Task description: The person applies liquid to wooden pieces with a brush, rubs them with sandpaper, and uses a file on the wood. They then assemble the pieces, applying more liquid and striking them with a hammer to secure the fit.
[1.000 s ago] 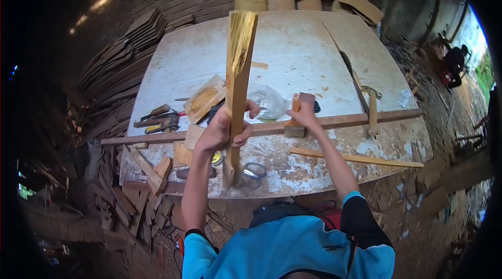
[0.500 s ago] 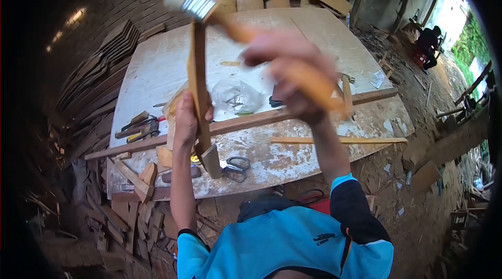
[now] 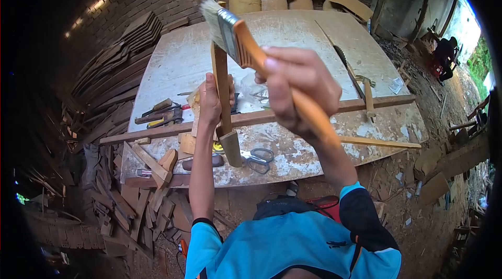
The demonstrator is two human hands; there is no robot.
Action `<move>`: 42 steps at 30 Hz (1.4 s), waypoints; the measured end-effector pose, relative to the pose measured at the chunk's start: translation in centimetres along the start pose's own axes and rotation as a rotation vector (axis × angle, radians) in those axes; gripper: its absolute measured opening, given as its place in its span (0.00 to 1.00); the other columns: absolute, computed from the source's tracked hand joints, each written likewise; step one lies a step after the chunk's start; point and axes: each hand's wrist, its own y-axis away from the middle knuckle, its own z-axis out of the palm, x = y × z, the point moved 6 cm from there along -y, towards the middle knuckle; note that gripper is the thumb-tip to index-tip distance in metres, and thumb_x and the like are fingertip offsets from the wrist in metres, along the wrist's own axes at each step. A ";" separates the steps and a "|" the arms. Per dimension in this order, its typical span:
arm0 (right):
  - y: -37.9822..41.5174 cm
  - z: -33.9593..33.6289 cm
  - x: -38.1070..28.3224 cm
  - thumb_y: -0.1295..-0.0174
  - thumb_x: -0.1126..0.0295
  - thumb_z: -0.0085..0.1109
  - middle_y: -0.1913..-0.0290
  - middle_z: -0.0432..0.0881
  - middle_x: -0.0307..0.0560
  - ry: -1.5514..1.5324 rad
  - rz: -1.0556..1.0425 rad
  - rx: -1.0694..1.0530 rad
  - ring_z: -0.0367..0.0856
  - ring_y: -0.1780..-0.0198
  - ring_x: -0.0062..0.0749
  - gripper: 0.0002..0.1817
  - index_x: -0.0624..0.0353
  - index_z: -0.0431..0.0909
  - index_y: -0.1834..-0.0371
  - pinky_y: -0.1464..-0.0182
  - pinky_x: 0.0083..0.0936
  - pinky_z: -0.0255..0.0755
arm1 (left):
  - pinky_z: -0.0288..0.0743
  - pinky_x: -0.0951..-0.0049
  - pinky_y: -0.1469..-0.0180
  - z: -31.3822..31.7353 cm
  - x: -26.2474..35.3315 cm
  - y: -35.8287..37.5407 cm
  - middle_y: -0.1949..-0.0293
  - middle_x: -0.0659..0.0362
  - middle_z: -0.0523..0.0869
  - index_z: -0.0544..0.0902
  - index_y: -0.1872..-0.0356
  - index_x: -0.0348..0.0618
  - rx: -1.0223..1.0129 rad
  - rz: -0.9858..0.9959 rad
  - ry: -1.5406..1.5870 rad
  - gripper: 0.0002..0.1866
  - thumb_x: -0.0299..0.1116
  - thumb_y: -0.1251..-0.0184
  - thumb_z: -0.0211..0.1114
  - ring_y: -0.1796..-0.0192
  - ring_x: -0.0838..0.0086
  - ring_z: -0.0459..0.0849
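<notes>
While raised edge-on above the workbench, held upright: a narrow wooden slat, clamped near mid-length in the left hand, fingers wrapped closed around it, lower end hanging just over the bench's near edge. Lifted beside it in the right hand, fist shut around an orange wooden handle: a flat paintbrush, pale bristles and metal ferrule level with the slat's top end, touching or nearly so; contact not clear from this angle.

Judged light and stiff, that slat, thin enough to flex or twist under sideways pressure, likely rough and splintery along raw edges; best gripped around the middle, as here, thumb and fingers on the broad faces, keeping the upper part free. Brush probably light too, bristles soft, handle smooth; best taken well back from the ferrule.

Scattered on the white-smeared bench below: scissors, a long batten laid across, a thinner strip nearer the edge, a clear plastic bag, a hammer, a handsaw, pliers and small hand tools. Heaped on the dirt floor at left: offcuts. Stacked against the brick wall: planks. Far right, outdoors: another person.
</notes>
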 end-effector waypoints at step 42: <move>-0.6 3.9 1.6 0.49 0.72 0.66 0.61 0.80 0.50 0.040 0.164 -0.453 0.80 0.65 0.33 0.09 0.62 0.78 0.67 0.64 0.22 0.77 | 0.60 0.84 0.85 -3.3 -0.6 -2.3 0.87 0.64 0.69 0.73 0.77 0.42 0.101 0.017 0.042 0.34 0.65 0.33 0.35 0.86 0.84 0.67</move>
